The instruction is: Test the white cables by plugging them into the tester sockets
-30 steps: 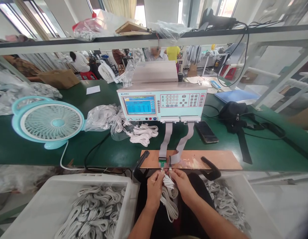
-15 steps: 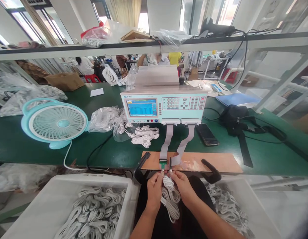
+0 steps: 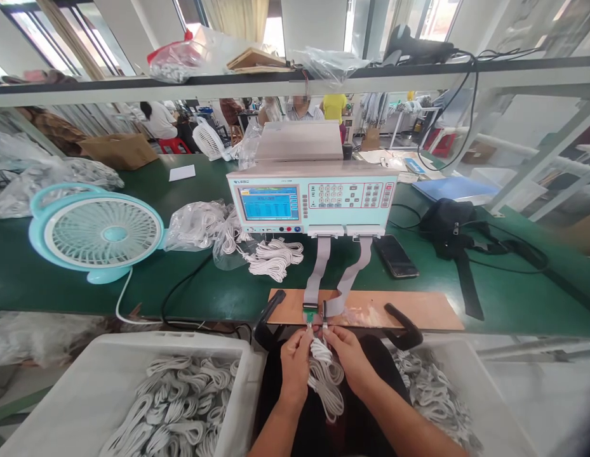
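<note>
My left hand [image 3: 295,362] and my right hand [image 3: 346,357] are close together at the near edge of the bench, each pinching one end of a coiled white cable [image 3: 326,381] that hangs between them. The cable ends sit at two small connectors [image 3: 316,315] on a copper-coloured board [image 3: 409,306]. Two grey ribbon cables [image 3: 323,266] run from those connectors up to a pale green tester with a blue screen [image 3: 311,197].
A white bin of coiled white cables [image 3: 180,406] stands at lower left, another bin of cables [image 3: 432,393] at lower right. On the green bench lie a blue fan [image 3: 97,231], bagged cables [image 3: 199,222], loose cables [image 3: 274,257], a phone [image 3: 394,256] and a black bag [image 3: 449,219]. People work behind.
My hands stay at the connectors with the cable. Only the camera view shifts slightly.
</note>
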`<move>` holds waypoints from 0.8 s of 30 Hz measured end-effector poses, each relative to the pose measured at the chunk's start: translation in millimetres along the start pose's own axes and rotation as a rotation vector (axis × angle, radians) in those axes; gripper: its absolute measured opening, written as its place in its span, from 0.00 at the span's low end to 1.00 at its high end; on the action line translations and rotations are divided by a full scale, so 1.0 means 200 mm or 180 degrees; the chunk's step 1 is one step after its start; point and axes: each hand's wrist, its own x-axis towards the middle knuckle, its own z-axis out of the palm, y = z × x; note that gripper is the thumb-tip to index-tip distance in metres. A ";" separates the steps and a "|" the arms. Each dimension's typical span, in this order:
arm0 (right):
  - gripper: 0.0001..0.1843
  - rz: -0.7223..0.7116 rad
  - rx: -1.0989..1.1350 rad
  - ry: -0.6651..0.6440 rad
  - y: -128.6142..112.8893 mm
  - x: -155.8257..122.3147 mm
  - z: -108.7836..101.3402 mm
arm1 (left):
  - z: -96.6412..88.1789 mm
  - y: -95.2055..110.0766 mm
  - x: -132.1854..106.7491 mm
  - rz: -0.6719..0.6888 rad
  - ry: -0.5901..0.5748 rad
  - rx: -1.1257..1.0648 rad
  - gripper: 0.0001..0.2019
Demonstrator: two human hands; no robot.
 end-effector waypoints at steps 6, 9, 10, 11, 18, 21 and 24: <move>0.17 -0.0006 -0.0039 0.0073 -0.01 -0.01 0.01 | -0.02 -0.04 0.01 -0.0026 -0.0038 0.0207 0.17; 0.16 -0.0024 -0.0002 0.0080 -0.01 -0.01 0.01 | -0.04 -0.05 0.03 -0.0017 -0.0098 0.0367 0.18; 0.16 -0.0025 0.0009 0.0087 0.00 -0.01 0.01 | -0.05 -0.04 0.03 -0.0002 -0.0106 0.0413 0.18; 0.17 -0.0029 0.0012 0.0085 0.00 -0.01 0.01 | -0.05 -0.03 0.04 0.0011 -0.0121 0.0444 0.18; 0.17 -0.0190 -0.0048 0.0104 0.03 0.00 0.01 | -0.05 0.05 0.04 -0.0087 -0.0481 0.0461 0.18; 0.17 -0.0247 0.0095 0.0076 0.05 0.02 0.02 | -0.03 0.06 0.06 -0.0025 -0.0488 0.0381 0.22; 0.17 -0.0254 0.0231 0.0046 0.05 0.02 0.02 | -0.02 0.06 0.08 0.0035 -0.0479 0.0366 0.24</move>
